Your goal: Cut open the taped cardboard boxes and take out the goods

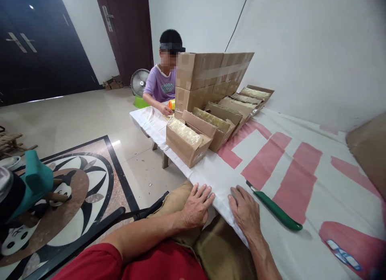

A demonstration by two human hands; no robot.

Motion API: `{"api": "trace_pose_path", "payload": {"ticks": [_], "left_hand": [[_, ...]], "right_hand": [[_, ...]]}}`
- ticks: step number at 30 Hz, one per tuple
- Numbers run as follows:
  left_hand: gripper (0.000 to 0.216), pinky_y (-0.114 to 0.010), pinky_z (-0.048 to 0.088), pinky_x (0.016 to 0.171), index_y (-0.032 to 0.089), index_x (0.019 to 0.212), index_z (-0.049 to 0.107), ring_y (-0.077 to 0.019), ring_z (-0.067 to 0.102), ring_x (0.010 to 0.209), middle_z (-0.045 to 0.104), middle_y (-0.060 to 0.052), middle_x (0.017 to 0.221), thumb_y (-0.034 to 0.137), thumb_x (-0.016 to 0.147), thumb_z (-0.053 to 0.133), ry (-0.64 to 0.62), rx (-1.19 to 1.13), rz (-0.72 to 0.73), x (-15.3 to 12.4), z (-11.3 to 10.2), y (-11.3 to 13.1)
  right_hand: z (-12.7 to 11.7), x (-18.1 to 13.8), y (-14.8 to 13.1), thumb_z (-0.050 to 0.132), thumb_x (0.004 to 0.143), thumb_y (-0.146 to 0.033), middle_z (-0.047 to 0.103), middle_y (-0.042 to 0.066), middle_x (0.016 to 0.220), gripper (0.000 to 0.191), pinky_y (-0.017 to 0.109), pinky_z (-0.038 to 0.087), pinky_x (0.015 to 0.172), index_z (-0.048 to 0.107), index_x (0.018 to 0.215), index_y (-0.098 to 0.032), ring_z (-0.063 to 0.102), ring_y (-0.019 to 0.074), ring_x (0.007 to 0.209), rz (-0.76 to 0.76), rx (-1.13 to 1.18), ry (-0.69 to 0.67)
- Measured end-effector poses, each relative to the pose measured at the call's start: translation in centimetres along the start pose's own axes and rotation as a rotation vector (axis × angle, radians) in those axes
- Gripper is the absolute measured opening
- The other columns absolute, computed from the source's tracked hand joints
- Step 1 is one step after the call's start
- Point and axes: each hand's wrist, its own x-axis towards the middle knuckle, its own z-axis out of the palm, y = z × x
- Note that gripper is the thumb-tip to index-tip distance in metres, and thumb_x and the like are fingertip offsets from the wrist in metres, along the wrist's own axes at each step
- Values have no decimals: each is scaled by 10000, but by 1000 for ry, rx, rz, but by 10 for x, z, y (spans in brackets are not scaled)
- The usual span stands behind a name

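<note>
Two hands show loosely extended fingers holding nothing: left hand and right hand. Just right of the right hand, a green-handled knife lies on the tabletop, probably light and stiff; its smooth handle, away from the far-left blade, seems the safest grip.

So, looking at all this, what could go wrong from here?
The green-handled tool looks like a cutter and lies close to the right hand; a careless reach might nick a finger. The nearest open box sits at the edge of the table, so a bump could tip it off. The stacked boxes might topple if knocked.
</note>
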Motion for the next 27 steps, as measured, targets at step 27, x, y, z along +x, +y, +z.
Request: {"api": "trace_pose_path", "payload": {"ticks": [27], "left_hand": [[300,-355,541,1050,208,1224,700,-221,676,1118,720,-67,1191,167,942,606,-491,-208,-834,-89,-86,-192]], "right_hand": [[-17,-4,2,436,1017,-402,694,176,1334,423,511,521,979,708,1267,-196,672,368,1155,56,112,-124]]}}
